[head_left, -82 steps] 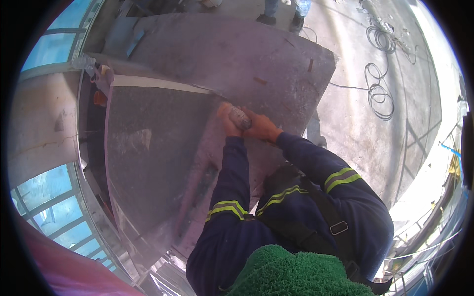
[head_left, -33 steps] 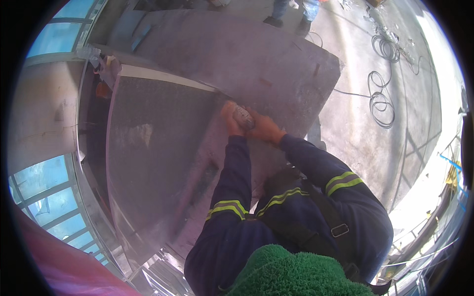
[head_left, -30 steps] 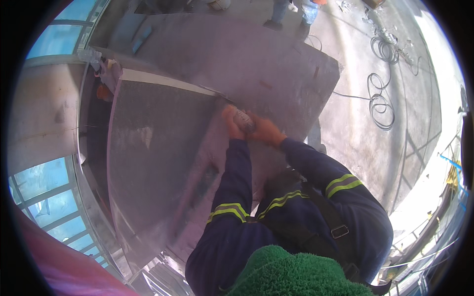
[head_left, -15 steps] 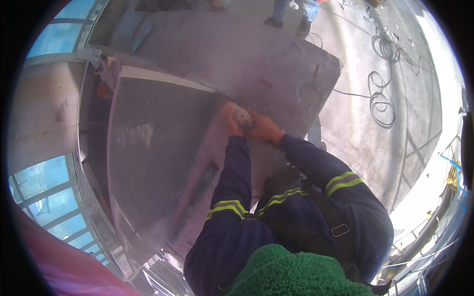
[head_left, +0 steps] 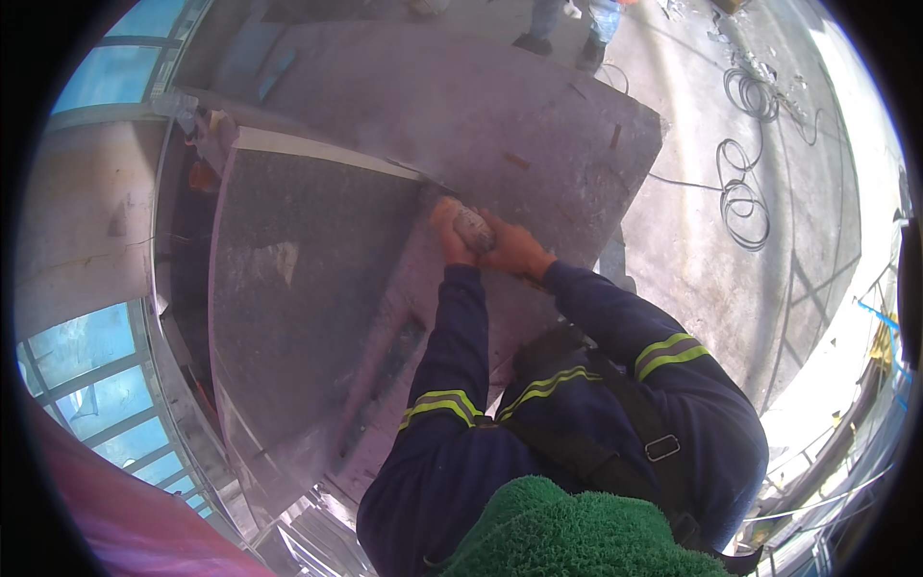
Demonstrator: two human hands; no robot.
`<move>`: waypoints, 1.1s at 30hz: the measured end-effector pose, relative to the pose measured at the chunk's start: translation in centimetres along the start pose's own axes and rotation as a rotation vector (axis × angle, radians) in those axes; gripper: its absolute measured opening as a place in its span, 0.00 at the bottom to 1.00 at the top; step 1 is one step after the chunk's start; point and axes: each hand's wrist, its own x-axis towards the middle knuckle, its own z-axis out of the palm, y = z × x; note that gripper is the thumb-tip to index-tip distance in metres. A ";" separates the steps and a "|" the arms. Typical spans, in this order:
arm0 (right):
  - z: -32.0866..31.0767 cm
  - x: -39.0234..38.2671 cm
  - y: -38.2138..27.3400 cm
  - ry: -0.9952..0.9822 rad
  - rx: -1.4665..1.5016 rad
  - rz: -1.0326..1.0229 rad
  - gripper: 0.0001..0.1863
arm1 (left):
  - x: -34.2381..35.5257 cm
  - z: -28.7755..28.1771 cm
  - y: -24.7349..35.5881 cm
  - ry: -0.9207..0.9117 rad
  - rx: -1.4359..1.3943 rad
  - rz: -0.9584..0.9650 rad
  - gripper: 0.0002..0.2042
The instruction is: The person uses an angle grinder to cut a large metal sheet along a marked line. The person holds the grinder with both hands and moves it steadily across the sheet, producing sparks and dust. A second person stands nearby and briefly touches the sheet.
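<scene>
Both hands are wrapped round a dust-coated, rounded power tool [head_left: 472, 229], whose working end is hidden from view. My left hand [head_left: 450, 234] grips it on the left side, and my right hand [head_left: 513, 249] closes on it from the right. Beneath the hands lies a large, dusty grey-purple slab [head_left: 553, 125]. A dark grey slab [head_left: 308, 221] lies just to the left, and a pale strip [head_left: 327, 151] along its far edge runs toward the tool. Dust hangs in the air around the far side.
Another person's legs [head_left: 601, 34] stand past the slab's far edge. Coiled black cable [head_left: 742, 207] lies on the concrete floor [head_left: 673, 226] at the right. Small reddish-brown pieces [head_left: 517, 162] rest on the slab. Blue-paned windows [head_left: 111, 370] line the left side.
Dust over the dark slab and near my left forearm has thinned, so the surfaces show more clearly. My hands and the tool have hardly moved.
</scene>
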 end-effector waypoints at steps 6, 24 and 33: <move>0.0 0.0 0.1 -0.022 -0.024 0.028 0.62 | 0.3 0.1 -0.3 0.167 -0.069 -0.172 0.18; -1.5 -2.9 -1.5 0.018 0.076 -0.118 0.59 | -2.7 2.1 0.9 0.071 -0.170 -0.140 0.22; -9.4 -14.5 -0.5 0.077 0.033 -0.017 0.55 | -11.8 9.7 -5.8 -0.081 -0.180 -0.275 0.12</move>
